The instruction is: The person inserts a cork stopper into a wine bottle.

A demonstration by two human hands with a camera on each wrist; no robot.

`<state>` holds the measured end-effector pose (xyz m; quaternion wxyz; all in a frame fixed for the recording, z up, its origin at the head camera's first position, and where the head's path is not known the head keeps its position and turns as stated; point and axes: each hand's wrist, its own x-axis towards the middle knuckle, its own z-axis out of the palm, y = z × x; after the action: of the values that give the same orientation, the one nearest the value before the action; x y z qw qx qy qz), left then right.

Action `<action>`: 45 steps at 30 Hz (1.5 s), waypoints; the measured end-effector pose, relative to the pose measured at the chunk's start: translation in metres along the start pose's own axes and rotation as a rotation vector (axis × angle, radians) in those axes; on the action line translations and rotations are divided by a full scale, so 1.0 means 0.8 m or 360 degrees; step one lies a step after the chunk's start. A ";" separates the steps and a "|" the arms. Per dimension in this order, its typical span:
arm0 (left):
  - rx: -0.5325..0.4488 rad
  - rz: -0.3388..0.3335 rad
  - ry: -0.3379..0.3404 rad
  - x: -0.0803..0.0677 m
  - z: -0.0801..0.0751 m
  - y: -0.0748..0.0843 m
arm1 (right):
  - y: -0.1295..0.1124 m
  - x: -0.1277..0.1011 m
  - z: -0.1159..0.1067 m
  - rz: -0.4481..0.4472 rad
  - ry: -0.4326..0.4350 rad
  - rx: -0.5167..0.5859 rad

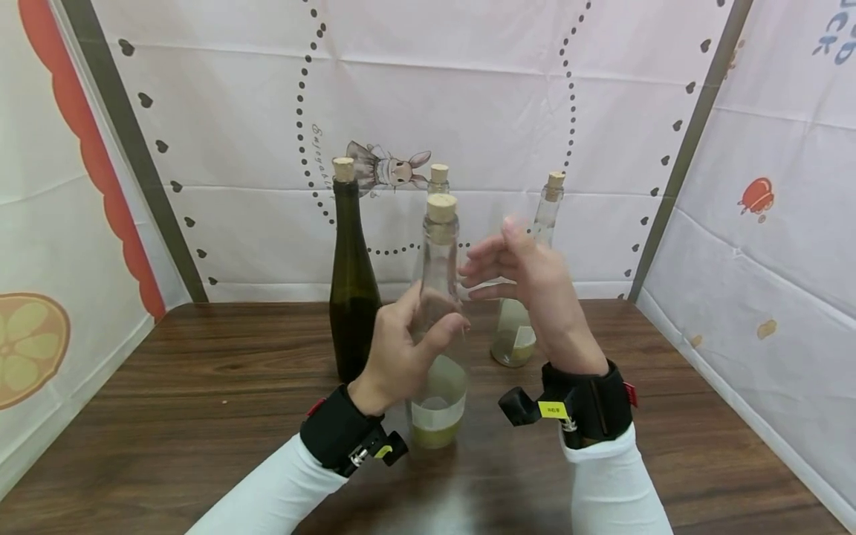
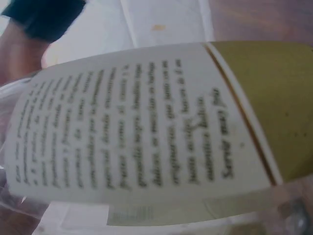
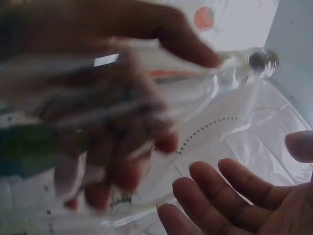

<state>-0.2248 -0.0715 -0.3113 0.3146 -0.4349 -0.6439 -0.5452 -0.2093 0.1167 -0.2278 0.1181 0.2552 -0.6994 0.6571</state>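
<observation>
In the head view my left hand (image 1: 397,357) grips a clear glass bottle (image 1: 438,386) around its middle, thumb across the front. The bottle is upright, with a cork (image 1: 441,208) in its neck and a white and olive label round its lower part. Whether its base touches the table cannot be told. Printed lines on the label (image 2: 122,132) fill the left wrist view, blurred. To the right of the bottle, my right hand (image 1: 545,297) is raised with loosely extended fingers, holding nothing. The right wrist view shows its fingers (image 3: 220,200) apart from the bottle (image 3: 227,81).
A dark green corked bottle (image 1: 353,297) stands on the wooden table (image 1: 254,416) at left. Another clear bottle's corked neck (image 1: 438,178) shows behind the held one. A third clear bottle (image 1: 513,338) stands partly behind my right hand. Printed white cloth walls enclose the table's back and sides.
</observation>
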 end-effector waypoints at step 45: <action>0.0630 0.0033 0.0783 0.047 -0.183 0.010 | 0.103 -0.014 -0.042 0.0446 -0.0266 -0.1231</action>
<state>-0.2433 -0.2060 -0.2442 0.5451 -0.2268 -0.6377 -0.4948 -0.2479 0.1520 -0.3003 0.0574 0.1469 -0.9297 0.3328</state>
